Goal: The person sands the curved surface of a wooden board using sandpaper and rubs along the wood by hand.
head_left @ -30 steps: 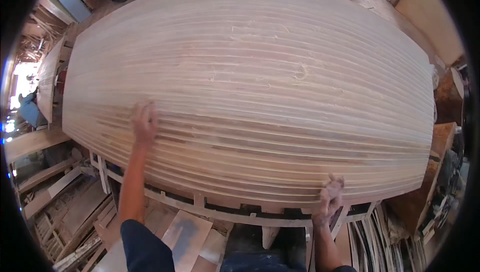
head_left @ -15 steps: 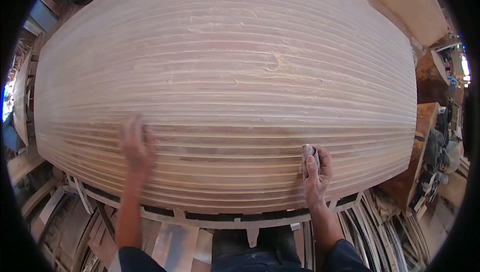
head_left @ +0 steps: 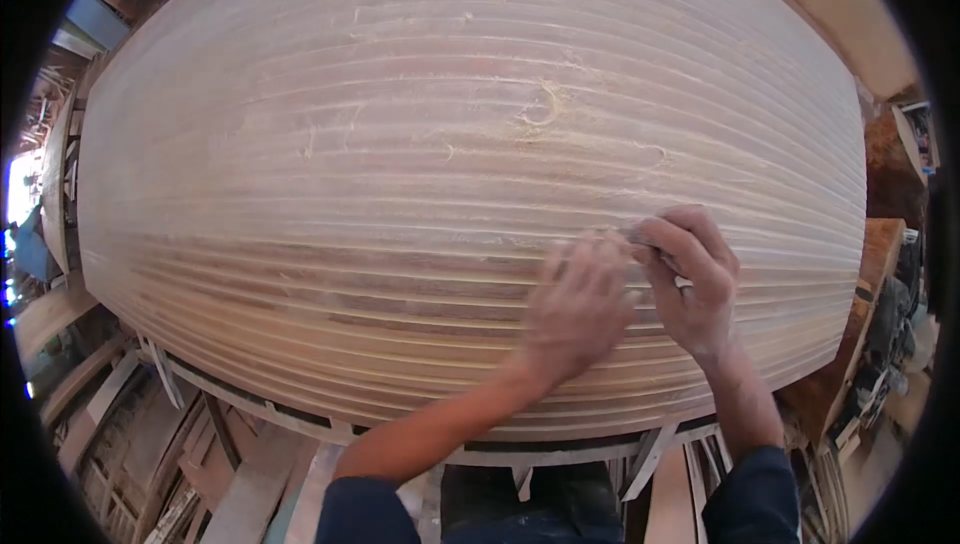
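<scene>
Two bare hands meet over a broad wooden panel [head_left: 300,124], right of its centre and toward its near side. The left forearm slants inward across the near edge, its hand [head_left: 580,299] turned palm down with the fingers pointing away from the body; motion blur makes it impossible to tell whether that grip presses on anything. The right forearm rises more steeply from the lower right, wrist bent, and the right hand [head_left: 700,279] curls inward, thumb and fingers pinching one small grey piece [head_left: 633,234] beside the left fingertips. Two dark blue sleeves [head_left: 365,512] end below the bare forearms.

The single panel lies face up in front of the person, filling most of the view, with one wooden rail [head_left: 570,456] running along its near edge. Raised lines, too many to count, run lengthwise across it and draw closer together toward the right end. The far part looks pale and dusty; the near part shows warmer browns, with darker streaks left of the hands. Several curled, yellowish scraps [head_left: 545,109] dot the surface beyond the hands. One pale board [head_left: 850,14] stands at upper right.
</scene>
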The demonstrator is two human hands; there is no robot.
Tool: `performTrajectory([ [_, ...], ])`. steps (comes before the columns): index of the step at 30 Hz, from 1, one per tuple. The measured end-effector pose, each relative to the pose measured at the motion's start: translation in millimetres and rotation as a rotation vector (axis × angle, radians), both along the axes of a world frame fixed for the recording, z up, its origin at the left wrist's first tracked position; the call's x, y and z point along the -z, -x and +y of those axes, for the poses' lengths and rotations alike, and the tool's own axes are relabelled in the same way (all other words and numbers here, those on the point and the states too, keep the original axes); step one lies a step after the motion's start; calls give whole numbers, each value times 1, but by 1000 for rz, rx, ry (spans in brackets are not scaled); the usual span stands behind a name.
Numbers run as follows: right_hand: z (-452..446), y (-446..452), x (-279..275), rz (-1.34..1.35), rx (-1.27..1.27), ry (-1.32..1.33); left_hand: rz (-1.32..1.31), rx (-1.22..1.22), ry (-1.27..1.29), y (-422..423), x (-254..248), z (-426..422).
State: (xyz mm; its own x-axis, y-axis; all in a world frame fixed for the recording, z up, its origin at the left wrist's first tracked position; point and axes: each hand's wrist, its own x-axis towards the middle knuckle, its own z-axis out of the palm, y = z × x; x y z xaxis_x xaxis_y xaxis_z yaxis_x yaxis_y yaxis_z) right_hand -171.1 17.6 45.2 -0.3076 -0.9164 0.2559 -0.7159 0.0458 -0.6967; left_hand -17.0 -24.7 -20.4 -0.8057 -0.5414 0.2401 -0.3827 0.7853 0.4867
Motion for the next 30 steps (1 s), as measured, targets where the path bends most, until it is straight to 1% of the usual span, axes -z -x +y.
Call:
performTrajectory([
  [1, -6, 0, 5, 86, -128, -18, 40, -52, -33, -18, 4, -10],
  [2, -12, -1, 9, 172, -257, -34, -59, -92, 2, -41, -4, -26],
  [3, -18, -4, 15, 169, -261, -34, -155, -128, 37, -70, -11, -45],
  [4, -26, -10, 21, 223, -345, 4, -168, -183, 46, -104, -6, -62],
  [5, -33, -16, 26, 278, -429, 40, -255, -219, 165, -137, -1, -80],
  [6, -39, -22, 29, 280, -432, 37, -300, -279, 144, -162, -8, -100],
  [8, -48, -29, 34, 334, -531, 116, -335, -393, 190, -210, -8, -132],
  [10, -53, -29, 33, 390, -566, 98, -352, -531, 243, -238, -10, -154],
  [11, -54, -28, 33, 439, -594, 86, -342, -534, 232, -244, -11, -159],
  [16, -41, -12, 39, 542, -613, 59, -294, -522, 389, -260, -1, -172],
  [19, -52, -25, 41, 551, -607, 87, -276, -557, 297, -258, -6, -169],
  [21, -68, -42, 43, 541, -612, 108, -280, -551, 307, -259, -6, -169],
  [23, -78, -55, 42, 540, -653, 59, -276, -542, 313, -258, -6, -169],
  [27, -56, -26, 38, 547, -650, 39, -242, -535, 297, -260, -3, -172],
  [30, -47, -15, 37, 566, -593, 73, -233, -542, 289, -260, -3, -173],
])
